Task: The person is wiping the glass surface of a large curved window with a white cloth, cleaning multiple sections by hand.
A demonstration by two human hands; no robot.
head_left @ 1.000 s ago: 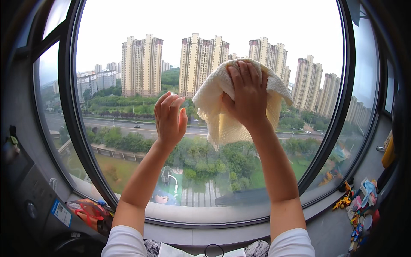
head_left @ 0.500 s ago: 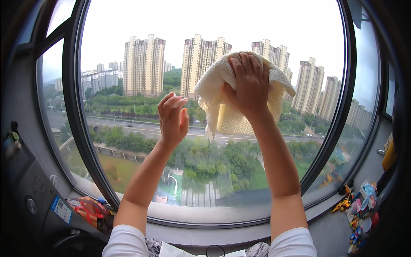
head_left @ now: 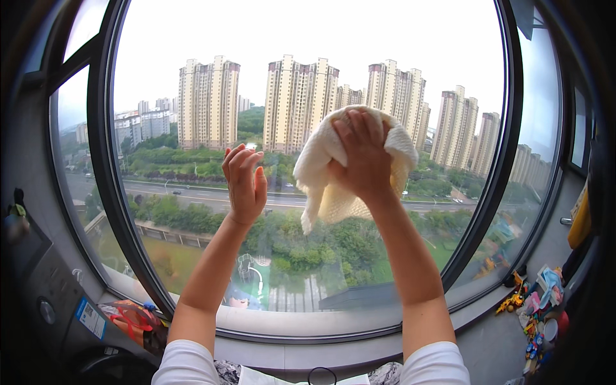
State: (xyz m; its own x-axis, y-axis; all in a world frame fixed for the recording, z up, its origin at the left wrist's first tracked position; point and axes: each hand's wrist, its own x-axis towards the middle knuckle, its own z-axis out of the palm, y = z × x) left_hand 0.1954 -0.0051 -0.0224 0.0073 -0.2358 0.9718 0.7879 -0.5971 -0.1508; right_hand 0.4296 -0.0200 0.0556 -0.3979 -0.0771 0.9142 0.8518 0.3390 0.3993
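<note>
Head view: cream cloth (head_left: 314,157), draped, clasped in right hand (head_left: 363,157), at window pane (head_left: 282,183). Left hand (head_left: 245,186): unladen, loosely curled, apart from cloth. Apparent step: wiping. Next, likely: even pressure, cloth flattened.

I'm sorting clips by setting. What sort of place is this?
Probably an enclosed balcony in a high-rise home: the large window looks down on a road, what seems a washing machine stands at left, and colourful toy-like clutter lies at right.
</note>
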